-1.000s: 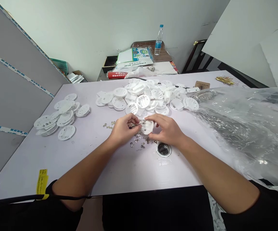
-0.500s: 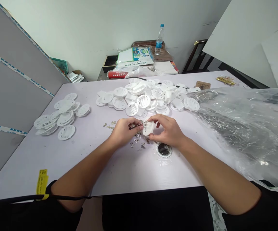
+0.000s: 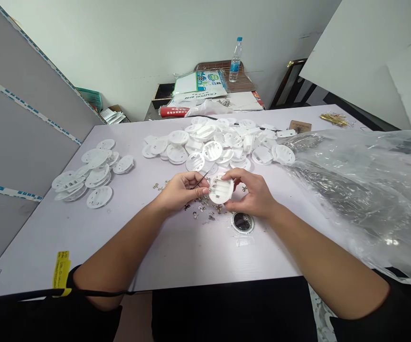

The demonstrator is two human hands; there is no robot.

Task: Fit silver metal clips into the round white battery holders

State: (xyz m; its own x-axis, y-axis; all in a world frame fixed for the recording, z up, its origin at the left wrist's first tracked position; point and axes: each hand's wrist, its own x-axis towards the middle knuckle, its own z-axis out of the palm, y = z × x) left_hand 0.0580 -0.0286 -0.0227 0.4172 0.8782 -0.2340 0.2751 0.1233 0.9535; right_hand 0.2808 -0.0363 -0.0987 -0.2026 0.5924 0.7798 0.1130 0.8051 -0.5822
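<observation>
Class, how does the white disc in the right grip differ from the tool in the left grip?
The disc is broad and round, the tool thin. The disc is white, the tool dark. The right grip holds the disc, the left grip the tool. Both are held.

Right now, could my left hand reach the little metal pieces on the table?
Probably yes: the metal pieces lie close by the left hand, several of them uncovered. The thin rod it holds might hamper picking one up, though.
</observation>
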